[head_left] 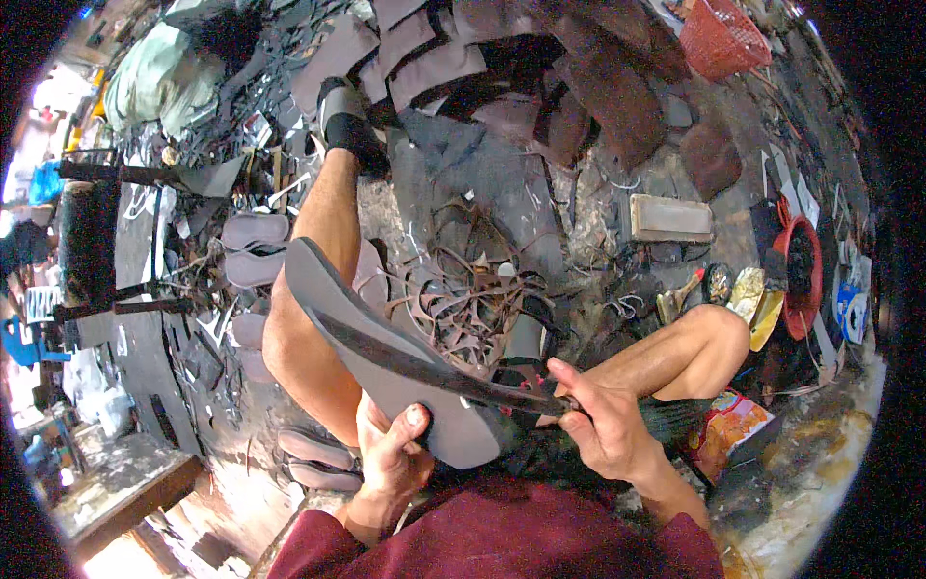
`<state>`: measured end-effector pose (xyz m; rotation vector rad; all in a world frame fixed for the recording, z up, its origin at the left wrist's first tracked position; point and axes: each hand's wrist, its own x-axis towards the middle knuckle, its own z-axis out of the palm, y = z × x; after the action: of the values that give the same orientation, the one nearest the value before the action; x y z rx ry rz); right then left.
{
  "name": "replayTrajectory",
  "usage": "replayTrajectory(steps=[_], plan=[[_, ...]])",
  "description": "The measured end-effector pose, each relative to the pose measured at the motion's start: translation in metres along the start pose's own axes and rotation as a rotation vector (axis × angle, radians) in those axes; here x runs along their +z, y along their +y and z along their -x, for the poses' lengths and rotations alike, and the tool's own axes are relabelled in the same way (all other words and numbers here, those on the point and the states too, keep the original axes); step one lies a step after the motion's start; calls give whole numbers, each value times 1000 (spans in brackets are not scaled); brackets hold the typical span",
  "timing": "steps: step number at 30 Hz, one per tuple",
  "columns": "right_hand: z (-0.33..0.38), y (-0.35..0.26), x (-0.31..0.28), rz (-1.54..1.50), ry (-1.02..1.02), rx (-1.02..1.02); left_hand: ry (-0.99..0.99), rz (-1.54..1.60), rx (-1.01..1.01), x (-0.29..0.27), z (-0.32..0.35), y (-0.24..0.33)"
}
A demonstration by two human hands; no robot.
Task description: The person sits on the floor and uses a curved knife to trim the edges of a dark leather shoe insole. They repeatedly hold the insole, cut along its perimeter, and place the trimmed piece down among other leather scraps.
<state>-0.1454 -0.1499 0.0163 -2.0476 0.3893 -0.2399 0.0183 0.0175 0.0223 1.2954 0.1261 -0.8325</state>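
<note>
A grey, sole-shaped piece (453, 425) slants across in front of me, its far end over my bent leg. My left hand (394, 454) grips its near end, the thumb pressed flat on the top face. Along the piece runs a long dark strip (463, 381), reaching out past its right edge. My right hand (617, 429) pinches the right end of this strip between thumb and fingers; the index finger points up and away. Whether the strip is joined to the grey piece, I cannot tell. A tangle of thin brown offcut strips (473, 309) lies on the floor just beyond.
Cut grey soles (256, 232) lie in pairs at the left. Dark brown sheets (608, 106) spread over the far floor. A pale block (670, 219), a red basket (723, 39) and a red round tub (799, 275) are at the right. A low wooden bench (135, 492) stands near left.
</note>
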Motion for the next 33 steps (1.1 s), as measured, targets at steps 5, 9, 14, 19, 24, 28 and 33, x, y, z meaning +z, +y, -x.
replayTrajectory(steps=[5,9,14,19,24,28,33], plan=[[-39,-4,-9,67,-120,8,-13,-18,-30,-7,-6,-13],[-69,-5,3,49,-119,-102,-139,-25,-35,-8,-7,-13],[-47,4,9,-411,297,291,-284,-185,359,-28,-26,-27],[-24,-14,25,-1122,273,499,-310,-661,1196,-9,-51,-19],[-58,-18,12,-1012,486,561,-26,32,487,3,-29,-20],[-90,-18,1,-971,568,471,-157,127,180,-18,6,-9],[-108,-53,24,-795,431,519,-190,8,168,-22,14,15]])
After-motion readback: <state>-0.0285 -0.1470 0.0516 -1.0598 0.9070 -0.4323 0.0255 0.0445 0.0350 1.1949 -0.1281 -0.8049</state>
